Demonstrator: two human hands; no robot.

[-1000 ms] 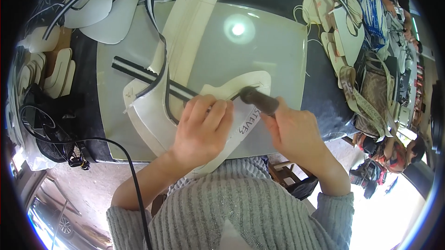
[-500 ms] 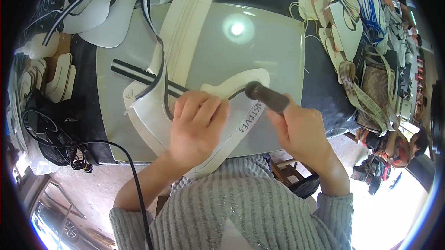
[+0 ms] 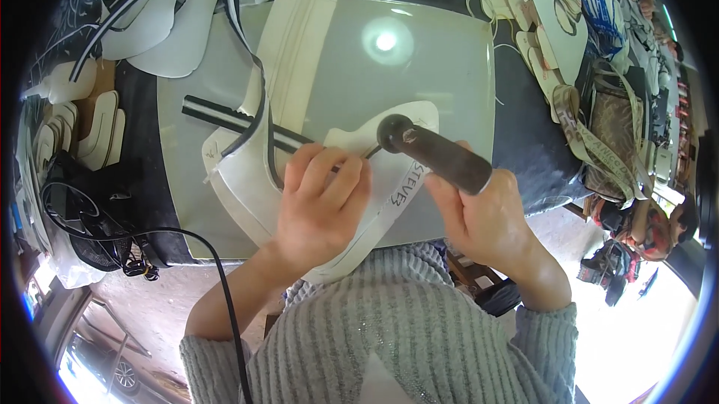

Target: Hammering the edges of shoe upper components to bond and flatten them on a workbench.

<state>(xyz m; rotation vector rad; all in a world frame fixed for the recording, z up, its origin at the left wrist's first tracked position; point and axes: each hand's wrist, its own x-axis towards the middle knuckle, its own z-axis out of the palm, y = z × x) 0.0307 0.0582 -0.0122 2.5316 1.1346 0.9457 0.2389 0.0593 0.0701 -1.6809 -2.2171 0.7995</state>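
Observation:
A dark hammer [image 3: 431, 151] with a rounded end is in my right hand [image 3: 487, 217], over the right part of a white shoe-upper-like piece [image 3: 389, 198]. My left hand [image 3: 322, 198] presses on the same piece with bent fingers. Under those fingers runs a thin black-and-white strip [image 3: 268, 119], part of which comes out towards the hammer's end. The fingertips are partly hidden, so I cannot see the exact grip. A wider black-and-white ruler-like bar [image 3: 217, 113] lies slanted behind my left hand, its far part hidden.
Beneath the work lies a grey board [image 3: 449, 52] on a dark table cover. A long cream panel [image 3: 303, 37] crosses it. White cut pieces [image 3: 180, 44] lie at the back left, a squeeze bottle [image 3: 71, 80] at the left edge. A black cable [image 3: 213, 254] hangs near my left arm.
The hammer's end has tipped up and to the left, towards my left fingers, and more of its side shows. My left hand stays nearly in place.

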